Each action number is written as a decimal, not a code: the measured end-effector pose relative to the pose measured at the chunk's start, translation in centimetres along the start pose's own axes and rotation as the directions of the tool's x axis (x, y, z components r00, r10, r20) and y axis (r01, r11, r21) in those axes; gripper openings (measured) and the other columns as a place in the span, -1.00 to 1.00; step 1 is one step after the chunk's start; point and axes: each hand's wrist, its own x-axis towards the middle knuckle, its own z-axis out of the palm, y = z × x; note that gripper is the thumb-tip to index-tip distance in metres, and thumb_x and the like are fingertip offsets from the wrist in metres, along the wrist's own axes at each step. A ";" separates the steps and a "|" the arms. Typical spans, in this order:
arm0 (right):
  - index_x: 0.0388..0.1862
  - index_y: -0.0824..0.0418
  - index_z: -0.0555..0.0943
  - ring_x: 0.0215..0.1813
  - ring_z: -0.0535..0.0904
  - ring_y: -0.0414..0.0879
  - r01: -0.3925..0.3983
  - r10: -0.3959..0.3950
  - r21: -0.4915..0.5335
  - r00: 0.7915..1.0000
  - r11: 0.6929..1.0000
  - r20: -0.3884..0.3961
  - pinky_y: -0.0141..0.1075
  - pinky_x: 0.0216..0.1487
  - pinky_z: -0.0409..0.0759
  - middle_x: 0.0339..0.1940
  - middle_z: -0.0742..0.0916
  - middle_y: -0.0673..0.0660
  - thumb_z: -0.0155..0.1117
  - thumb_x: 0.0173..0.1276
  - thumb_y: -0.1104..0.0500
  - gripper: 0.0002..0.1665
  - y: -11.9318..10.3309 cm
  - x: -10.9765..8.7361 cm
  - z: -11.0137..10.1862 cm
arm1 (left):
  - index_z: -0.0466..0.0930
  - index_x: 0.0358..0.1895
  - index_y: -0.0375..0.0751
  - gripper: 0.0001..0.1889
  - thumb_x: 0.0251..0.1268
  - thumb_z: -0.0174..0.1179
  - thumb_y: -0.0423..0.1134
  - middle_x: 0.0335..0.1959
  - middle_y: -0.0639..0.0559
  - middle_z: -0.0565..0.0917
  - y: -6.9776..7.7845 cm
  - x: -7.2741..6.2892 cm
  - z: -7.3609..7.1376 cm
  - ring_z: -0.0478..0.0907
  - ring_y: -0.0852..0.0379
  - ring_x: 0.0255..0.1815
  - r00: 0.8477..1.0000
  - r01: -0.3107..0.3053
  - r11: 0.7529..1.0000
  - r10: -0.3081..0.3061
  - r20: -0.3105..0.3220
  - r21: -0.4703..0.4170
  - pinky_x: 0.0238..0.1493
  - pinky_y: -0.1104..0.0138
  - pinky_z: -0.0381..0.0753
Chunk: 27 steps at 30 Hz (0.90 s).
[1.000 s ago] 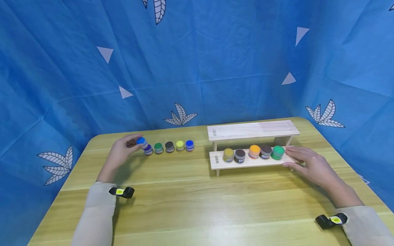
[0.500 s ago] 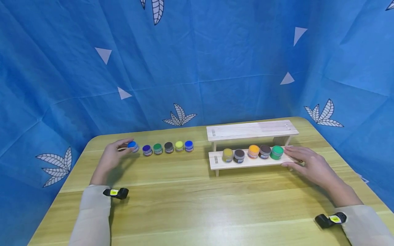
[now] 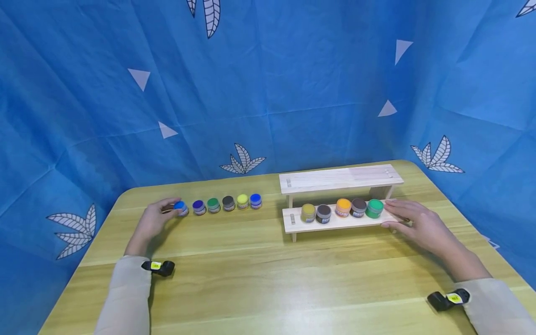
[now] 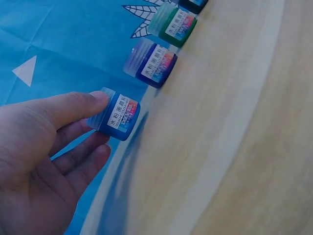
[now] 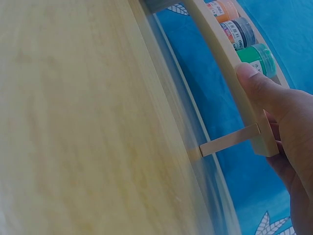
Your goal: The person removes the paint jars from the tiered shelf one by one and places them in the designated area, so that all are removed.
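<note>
My left hand pinches a small blue paint jar between thumb and fingers at the left end of a row of jars. Beside it stands a dark blue-violet jar, followed by a green jar, a black one, a yellow one and another blue one. At the right, my right hand grips the end of the lower step of a wooden two-step rack, thumb on its front edge in the right wrist view. A green-lidded jar sits close to that thumb.
On the lower step also stand a mustard jar, two dark brown jars and an orange jar. The wooden table is backed by a blue curtain with leaf prints.
My left hand has carried the blue jar left from over the violet jar and lowered it to the row's left end. My right hand keeps its grip on the rack.
</note>
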 end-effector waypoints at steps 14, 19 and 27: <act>0.23 0.22 0.60 0.20 0.46 0.37 -0.017 0.017 -0.002 1.000 1.000 0.007 0.25 0.16 0.38 0.15 0.64 0.32 0.50 0.15 -0.05 -0.30 0.0 0.0 0.1 | 0.39 0.37 -0.28 -0.42 0.41 0.19 -0.04 0.30 -0.36 0.43 0.2 0.6 0.6 0.38 -0.32 0.28 0.999 0.033 0.999 -0.033 -0.003 -0.026 0.29 -0.15 0.33; 0.22 0.23 0.60 0.20 0.46 0.37 -0.013 0.013 -0.004 1.000 1.000 0.003 0.24 0.16 0.39 0.15 0.64 0.32 0.50 0.15 -0.05 -0.31 0.0 0.0 0.2 | 0.41 0.33 -0.35 -0.46 0.43 0.17 -0.08 0.22 -0.40 0.48 0.1 0.8 0.9 0.42 -0.33 0.23 0.998 0.005 1.000 -0.006 -0.055 -0.017 0.23 -0.12 0.41; 0.21 0.25 0.61 0.21 0.45 0.37 -0.035 0.035 -0.007 0.999 0.999 0.017 0.25 0.15 0.38 0.16 0.63 0.33 0.49 0.16 -0.06 -0.31 0.0 0.0 0.2 | 0.44 0.32 -0.32 -0.56 0.49 0.10 -0.18 0.28 -0.36 0.45 0.1 0.7 0.8 0.41 -0.33 0.26 0.999 0.017 1.000 -0.017 -0.029 0.006 0.25 -0.12 0.39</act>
